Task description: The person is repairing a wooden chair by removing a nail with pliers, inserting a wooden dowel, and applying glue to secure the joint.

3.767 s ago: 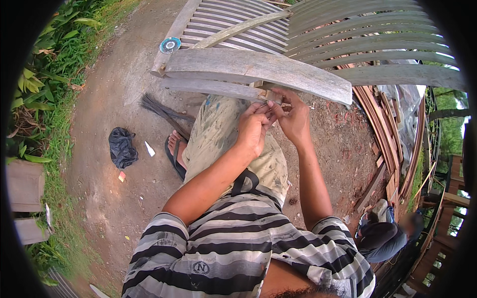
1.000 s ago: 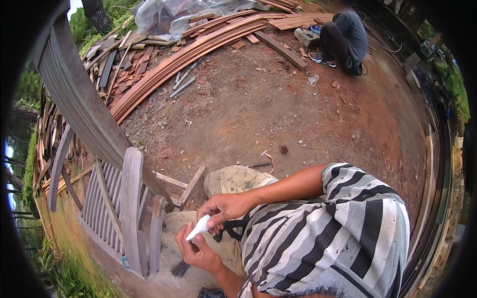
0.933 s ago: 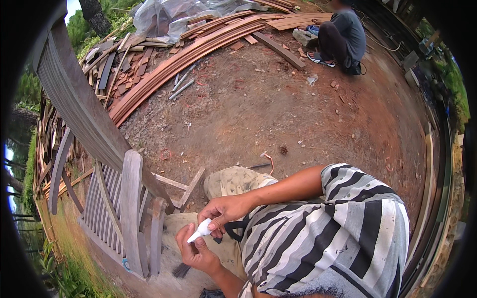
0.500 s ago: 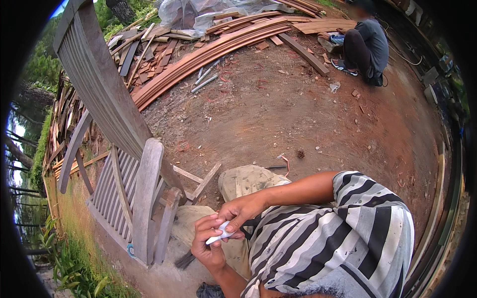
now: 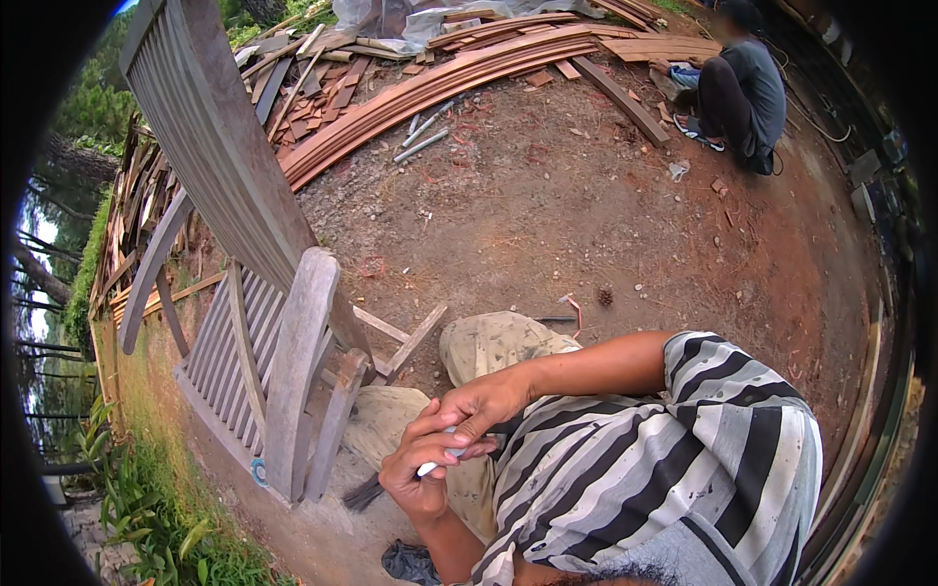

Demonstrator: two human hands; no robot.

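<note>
In front of my body, my left hand point(image 5: 418, 481) and my right hand point(image 5: 486, 403) meet, fingers curled closed around a small white, narrow object point(image 5: 427, 469). Only its pale tip and a bit between the fingers show, so its exact kind is unclear. Just left of my hands stands a weathered grey wooden slatted chair point(image 5: 220, 146), its tall back rising to the upper left. Neither hand touches it. By the chair's leg a brush with dark bristles point(image 5: 363, 493) lies on the ground, partly hidden by my left hand and leg.
A blue-and-white ring point(image 5: 258, 473) sits at the chair's lower edge. A black plastic bag point(image 5: 410, 563) lies near my left forearm. Long reddish boards point(image 5: 440, 88), scrap wood point(image 5: 332, 93) and metal pipes point(image 5: 422, 146) lie beyond. Another person point(image 5: 738, 93) crouches at the far right.
My fingers have closed further over the white object, so less of it shows. The whole view has shifted slightly; the chair stays in place.
</note>
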